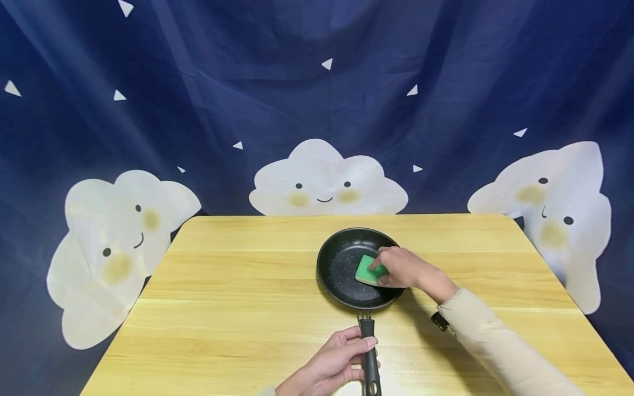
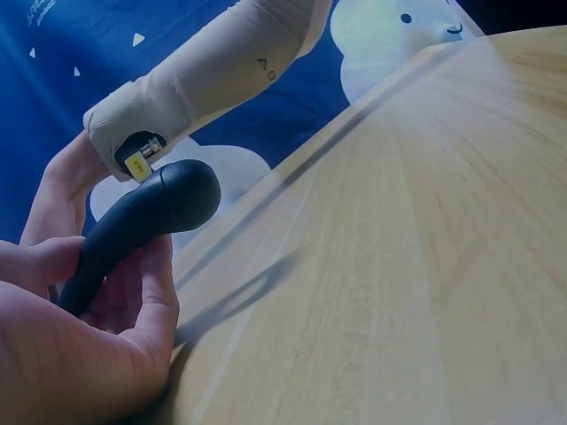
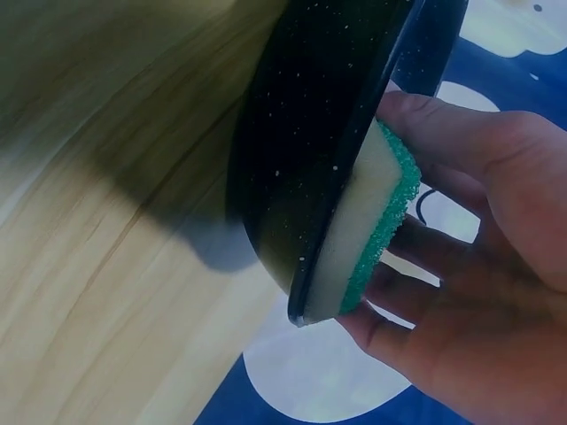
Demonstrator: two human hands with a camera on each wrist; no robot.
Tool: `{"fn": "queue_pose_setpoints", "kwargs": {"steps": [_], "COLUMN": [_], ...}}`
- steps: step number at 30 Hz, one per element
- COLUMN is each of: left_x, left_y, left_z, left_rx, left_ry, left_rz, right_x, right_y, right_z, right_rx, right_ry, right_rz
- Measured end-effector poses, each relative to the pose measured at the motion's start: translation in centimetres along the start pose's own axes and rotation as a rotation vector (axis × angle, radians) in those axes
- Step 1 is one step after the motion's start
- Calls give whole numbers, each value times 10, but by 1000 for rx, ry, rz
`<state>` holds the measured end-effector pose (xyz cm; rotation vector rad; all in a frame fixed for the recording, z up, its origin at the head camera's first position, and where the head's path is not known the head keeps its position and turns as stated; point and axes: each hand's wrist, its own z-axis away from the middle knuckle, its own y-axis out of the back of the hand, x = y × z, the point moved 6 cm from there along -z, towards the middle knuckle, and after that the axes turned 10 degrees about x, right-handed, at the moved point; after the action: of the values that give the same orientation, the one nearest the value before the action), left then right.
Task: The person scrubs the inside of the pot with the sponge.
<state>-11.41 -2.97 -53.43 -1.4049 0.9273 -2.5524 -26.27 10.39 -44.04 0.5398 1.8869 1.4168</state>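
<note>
A black speckled frying pan [image 1: 342,264] sits on the wooden table, its handle [image 1: 369,352] pointing toward me. My left hand [image 1: 337,363] grips that handle, thumb on top and fingers around the far side; the left wrist view shows the handle's rounded end [image 2: 190,195] poking out of the grasp. Inside the pan, my right hand [image 1: 401,268] holds a sponge [image 1: 367,269] with a green scouring layer facing up. In the right wrist view, the sponge's pale side [image 3: 359,212] lies toward the pan, thumb and fingers at its edges. The sponge's underside is hidden.
The light wooden table [image 1: 223,308] stretches out on both sides of the pan. Behind it hangs a dark blue curtain [image 1: 277,82] with white cloud faces. A small black device [image 1: 441,322] is strapped at the right sleeve's cuff.
</note>
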Motion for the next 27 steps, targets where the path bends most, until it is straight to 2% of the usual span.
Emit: {"fn": "queue_pose_setpoints", "kwargs": {"steps": [13,27], "left_x": [1,1], "left_y": [-1,0], "left_z": [0,-1], "left_rx": [0,0], "left_ry": [22,20], "left_rz": [8,7], "right_x": [-7,-14], "right_y": [0,-3], "right_z": [4,9], "right_rx": [-8,-9], "right_ry": [36,11], "right_rz": [-96,-166]}}
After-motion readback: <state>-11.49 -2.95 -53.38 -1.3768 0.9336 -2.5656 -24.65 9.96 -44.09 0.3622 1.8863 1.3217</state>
